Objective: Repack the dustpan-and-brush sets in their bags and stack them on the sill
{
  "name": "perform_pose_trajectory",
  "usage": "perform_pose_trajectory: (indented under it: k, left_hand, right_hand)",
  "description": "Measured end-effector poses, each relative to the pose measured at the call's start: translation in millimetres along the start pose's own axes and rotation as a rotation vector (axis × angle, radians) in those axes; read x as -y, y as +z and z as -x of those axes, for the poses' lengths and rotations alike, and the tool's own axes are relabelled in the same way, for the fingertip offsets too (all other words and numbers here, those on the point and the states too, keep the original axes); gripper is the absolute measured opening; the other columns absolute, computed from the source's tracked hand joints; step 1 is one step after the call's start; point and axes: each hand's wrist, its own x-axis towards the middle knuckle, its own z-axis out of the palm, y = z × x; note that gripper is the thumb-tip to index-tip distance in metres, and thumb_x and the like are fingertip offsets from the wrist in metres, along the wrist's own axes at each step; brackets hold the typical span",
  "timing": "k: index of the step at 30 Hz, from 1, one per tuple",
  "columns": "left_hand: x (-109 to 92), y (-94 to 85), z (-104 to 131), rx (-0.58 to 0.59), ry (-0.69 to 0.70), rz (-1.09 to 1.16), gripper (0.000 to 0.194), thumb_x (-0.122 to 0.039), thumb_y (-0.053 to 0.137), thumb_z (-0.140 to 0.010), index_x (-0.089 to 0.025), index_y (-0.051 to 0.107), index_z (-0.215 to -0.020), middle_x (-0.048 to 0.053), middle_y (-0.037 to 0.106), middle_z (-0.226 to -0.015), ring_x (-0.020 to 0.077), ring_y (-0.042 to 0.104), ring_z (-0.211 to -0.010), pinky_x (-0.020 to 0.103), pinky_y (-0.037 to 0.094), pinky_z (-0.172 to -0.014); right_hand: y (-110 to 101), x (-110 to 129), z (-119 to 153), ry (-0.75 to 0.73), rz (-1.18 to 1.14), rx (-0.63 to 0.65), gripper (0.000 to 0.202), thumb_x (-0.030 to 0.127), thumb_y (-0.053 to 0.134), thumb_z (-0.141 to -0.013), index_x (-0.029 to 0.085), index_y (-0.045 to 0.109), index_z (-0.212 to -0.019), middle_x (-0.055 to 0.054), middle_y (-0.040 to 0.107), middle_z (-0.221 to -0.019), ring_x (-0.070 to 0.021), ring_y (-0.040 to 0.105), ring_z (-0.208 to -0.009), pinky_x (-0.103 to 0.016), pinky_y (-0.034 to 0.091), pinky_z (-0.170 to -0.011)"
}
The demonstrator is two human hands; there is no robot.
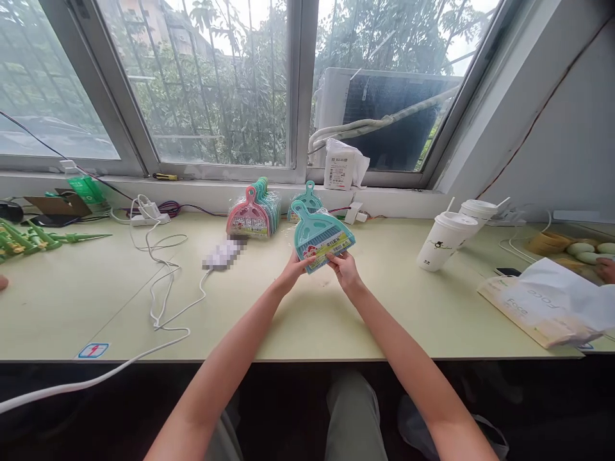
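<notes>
Both of my hands hold a teal dustpan set [321, 234] in clear wrap, tilted above the table, its handle pointing up and left. My left hand [294, 272] grips its lower left edge, thumb on the front label. On the lower right edge, my right hand [344, 267] is closed with its thumb over the label. Just behind stands another teal dustpan set [309, 197], partly hidden. To its left a row of wrapped dustpan sets [250, 216] stands upright, a pink one in front and teal ones behind.
White cables [168, 275] and a pixelated object [223, 255] lie left on the table [336, 326]. Two white cups [444, 240] and a tissue pack [538, 307] are at right. A tissue package [340, 168] stands on the windowsill. Another person's fingers show at each side edge.
</notes>
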Motion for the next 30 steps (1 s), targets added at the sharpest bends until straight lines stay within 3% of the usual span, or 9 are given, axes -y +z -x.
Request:
perform_pose_trajectory:
  k: [4, 8, 12, 14, 16, 20, 23, 28, 30]
  left_hand:
    - [-1, -7.2, -4, -0.050, -0.050, -0.001, 0.074, -0.028, 0.075, -0.065, -0.024, 0.042, -0.130, 0.011, 0.061, -0.124, 0.0292, 0.061, -0.108, 0.048, 0.051, -0.090]
    - [-11, -30.7, -7, -0.075, -0.116, 0.042, 0.074, -0.017, 0.071, -0.064, -0.019, 0.040, -0.131, 0.014, 0.064, -0.117, 0.0275, 0.069, -0.087, 0.045, 0.057, -0.078]
    - [-14, -54.4, -6, -0.109, -0.149, 0.091, 0.075, -0.013, 0.067, -0.065, -0.018, 0.037, -0.134, 0.015, 0.063, -0.118, 0.0265, 0.071, -0.081, 0.038, 0.058, -0.069]
    - [-12, -60.8, -6, -0.108, -0.168, 0.112, 0.073, -0.013, 0.066, -0.066, -0.017, 0.038, -0.133, 0.014, 0.065, -0.115, 0.0260, 0.071, -0.082, 0.035, 0.058, -0.066]
    - [-10, -63.2, -6, -0.107, -0.178, 0.131, 0.069, -0.013, 0.066, -0.067, -0.016, 0.041, -0.131, 0.013, 0.067, -0.110, 0.0258, 0.071, -0.082, 0.034, 0.058, -0.067]
    - [-11, -63.4, -8, -0.186, -0.182, 0.225, 0.053, -0.012, 0.062, -0.068, -0.011, 0.053, -0.120, 0.012, 0.069, -0.105, 0.0235, 0.070, -0.087, 0.032, 0.058, -0.077]
    - [-13, -64.6, -8, -0.252, -0.183, 0.289, 0.045, -0.010, 0.060, -0.069, -0.011, 0.057, -0.114, 0.010, 0.070, -0.100, 0.0215, 0.069, -0.087, 0.032, 0.059, -0.078]
    - [-13, -65.7, -7, -0.177, -0.261, 0.269, 0.040, -0.010, 0.060, -0.070, -0.010, 0.058, -0.110, 0.010, 0.070, -0.095, 0.0191, 0.069, -0.075, 0.028, 0.058, -0.066]
    - [-13, -65.6, -6, -0.111, -0.303, 0.215, 0.042, -0.012, 0.061, -0.071, -0.010, 0.056, -0.113, 0.011, 0.069, -0.098, 0.0188, 0.069, -0.070, 0.027, 0.057, -0.060]
  right_hand:
    - [-11, 6, -10, 0.122, 0.108, 0.098, 0.038, 0.027, 0.086, -0.057, 0.018, 0.065, -0.088, -0.005, 0.073, -0.093, -0.0220, 0.069, -0.094, -0.037, 0.058, -0.089]
    - [-31, 17, -21, 0.248, 0.372, 0.204, 0.034, 0.035, 0.083, -0.062, 0.013, 0.069, -0.084, -0.012, 0.073, -0.081, -0.0248, 0.071, -0.083, -0.042, 0.057, -0.085]
    - [-40, 19, -21, -0.296, 0.807, 0.098, 0.038, 0.020, 0.078, -0.064, 0.021, 0.069, -0.101, -0.010, 0.068, -0.112, -0.0275, 0.061, -0.110, -0.051, 0.045, -0.101]
    - [-38, 19, -17, -0.556, 1.036, 0.135, 0.054, 0.013, 0.074, -0.065, 0.027, 0.064, -0.116, -0.007, 0.055, -0.134, -0.0283, 0.046, -0.128, -0.052, 0.035, -0.109]
    - [-34, 20, -12, -0.682, 1.195, 0.219, 0.062, 0.013, 0.071, -0.069, 0.030, 0.056, -0.127, -0.005, 0.047, -0.142, -0.0278, 0.038, -0.135, -0.051, 0.031, -0.112]
    - [-29, 25, -6, -0.758, 1.278, 0.382, 0.057, 0.025, 0.063, -0.082, 0.033, 0.046, -0.136, -0.002, 0.044, -0.145, -0.0247, 0.033, -0.139, -0.047, 0.028, -0.113]
    - [-29, 26, -6, -0.725, 1.289, 0.425, 0.069, 0.033, 0.073, -0.074, 0.035, 0.045, -0.137, 0.000, 0.040, -0.148, -0.0277, 0.026, -0.142, -0.048, 0.027, -0.113]
    - [-30, 22, -8, -0.692, 1.156, 0.235, 0.020, 0.030, 0.059, -0.086, 0.032, 0.069, -0.103, -0.001, 0.063, -0.124, -0.0254, 0.047, -0.125, -0.047, 0.035, -0.106]
    - [-30, 22, -9, -0.672, 1.061, 0.154, 0.015, 0.035, 0.058, -0.086, 0.030, 0.072, -0.086, -0.002, 0.070, -0.108, -0.0259, 0.054, -0.112, -0.046, 0.038, -0.102]
